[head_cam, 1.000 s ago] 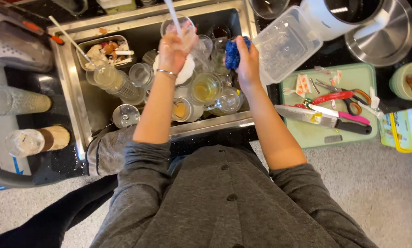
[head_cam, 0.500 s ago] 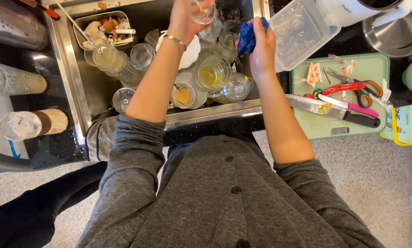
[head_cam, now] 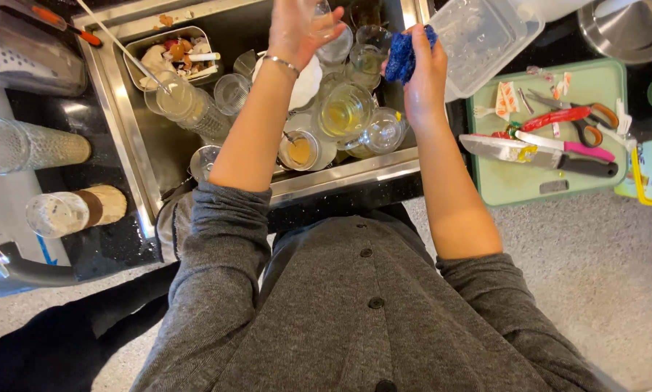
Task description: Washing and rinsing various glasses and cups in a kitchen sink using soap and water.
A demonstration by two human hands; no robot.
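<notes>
The left hand [head_cam: 297, 29] is closed around a clear drinking glass [head_cam: 319, 16], which is held above the sink [head_cam: 133, 138] near the top edge of the view; part of the glass is cut off there, so how the fingers sit on it cannot be told exactly. The right hand [head_cam: 424, 69] is clenched on a blue scouring sponge [head_cam: 404, 54], held just beside the glass but apart from it, over the right side of the basin.

Below both hands the sink is crowded with glassware: a glass jug with yellowish liquid [head_cam: 344, 112], a small cup with orange residue [head_cam: 299, 151], several tumblers [head_cam: 231, 93] and a metal container of food scraps [head_cam: 170, 54]. The held glass appears wet, and a slip from the grip could be caused by that; it would fall onto the packed glasses and a breakage would be likely. A chip could also be caused if the glass were knocked against the clear plastic tub [head_cam: 486, 36] or the steel rim. A large knife [head_cam: 536, 154] and red scissors [head_cam: 565, 120] lie on the green cutting board [head_cam: 602, 80], near the right elbow, and could be brushed.
</notes>
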